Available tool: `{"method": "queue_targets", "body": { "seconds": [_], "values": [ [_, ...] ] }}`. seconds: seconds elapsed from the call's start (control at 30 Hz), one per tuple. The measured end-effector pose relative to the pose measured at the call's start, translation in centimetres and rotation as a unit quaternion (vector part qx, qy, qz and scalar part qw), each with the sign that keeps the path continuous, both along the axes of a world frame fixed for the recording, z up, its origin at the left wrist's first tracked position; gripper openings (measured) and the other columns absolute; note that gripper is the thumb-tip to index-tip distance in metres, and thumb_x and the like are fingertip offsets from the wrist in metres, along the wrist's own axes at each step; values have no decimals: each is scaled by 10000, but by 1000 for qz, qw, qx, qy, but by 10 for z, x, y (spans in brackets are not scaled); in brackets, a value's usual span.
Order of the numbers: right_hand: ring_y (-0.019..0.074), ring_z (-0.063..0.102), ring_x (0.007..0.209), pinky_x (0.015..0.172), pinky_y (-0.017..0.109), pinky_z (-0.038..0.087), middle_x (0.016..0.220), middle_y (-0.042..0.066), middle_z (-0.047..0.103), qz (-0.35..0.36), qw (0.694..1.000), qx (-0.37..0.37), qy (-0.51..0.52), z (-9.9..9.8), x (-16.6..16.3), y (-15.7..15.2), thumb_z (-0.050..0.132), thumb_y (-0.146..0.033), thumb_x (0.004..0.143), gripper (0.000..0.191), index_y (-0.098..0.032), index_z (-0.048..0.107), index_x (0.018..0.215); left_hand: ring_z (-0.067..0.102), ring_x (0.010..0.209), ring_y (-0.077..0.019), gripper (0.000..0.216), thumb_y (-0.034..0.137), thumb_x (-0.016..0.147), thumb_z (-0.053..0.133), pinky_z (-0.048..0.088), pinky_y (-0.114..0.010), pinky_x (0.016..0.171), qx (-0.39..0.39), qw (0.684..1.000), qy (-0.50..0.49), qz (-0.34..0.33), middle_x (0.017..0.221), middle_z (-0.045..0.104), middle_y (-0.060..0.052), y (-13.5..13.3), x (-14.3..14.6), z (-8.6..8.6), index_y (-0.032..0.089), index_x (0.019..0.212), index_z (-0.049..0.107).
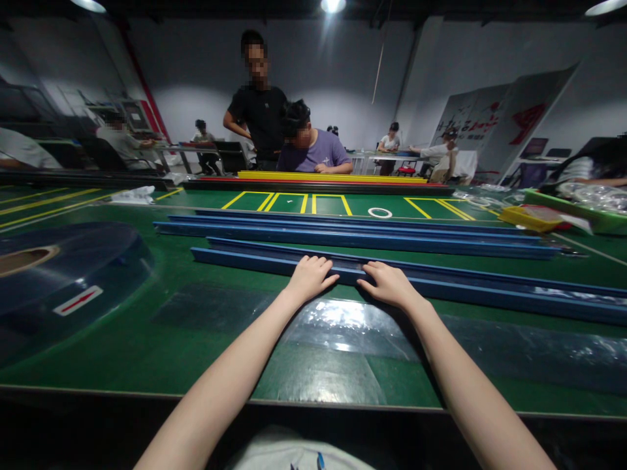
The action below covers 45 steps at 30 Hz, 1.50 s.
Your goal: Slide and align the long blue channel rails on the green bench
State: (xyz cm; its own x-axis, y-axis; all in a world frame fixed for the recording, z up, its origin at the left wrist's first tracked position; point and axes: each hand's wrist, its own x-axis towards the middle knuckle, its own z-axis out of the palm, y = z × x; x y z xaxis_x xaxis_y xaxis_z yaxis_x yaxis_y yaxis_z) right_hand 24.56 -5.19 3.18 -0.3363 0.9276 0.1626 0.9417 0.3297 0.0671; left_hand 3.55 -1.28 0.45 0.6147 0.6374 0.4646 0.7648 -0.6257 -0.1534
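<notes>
Green worktop (127, 369) carries a clear plastic strip (343, 326) and, just beyond it, the nearest blue rail (455, 291), which the left hand (309, 278) and right hand (388, 282) both grip, ideally with light, even pressure to keep it straight.

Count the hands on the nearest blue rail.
2: the left hand and the right hand, a short gap to its right, both on the nearest blue rail; none appear hidden.

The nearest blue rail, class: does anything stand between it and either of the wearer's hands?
Nothing visible does: the left hand and right hand both rest on the nearest blue rail. The clear plastic strip lies on the wearer's side of the rail, not between.
</notes>
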Motion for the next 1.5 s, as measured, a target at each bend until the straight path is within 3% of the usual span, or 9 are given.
{"method": "queue_targets", "body": {
  "seconds": [1.5],
  "values": [
    [220, 559, 1009, 769, 279, 416, 1120, 124, 604, -6, 1000, -6, 1, 2, -1, -1, 413, -378, 866, 341, -167, 600, 1057, 563, 874, -203, 342, 443, 906, 400, 352, -319, 745, -25, 1000, 3, 6, 948, 641, -71, -1, 0, 3, 167, 987, 584]
  ]
}}
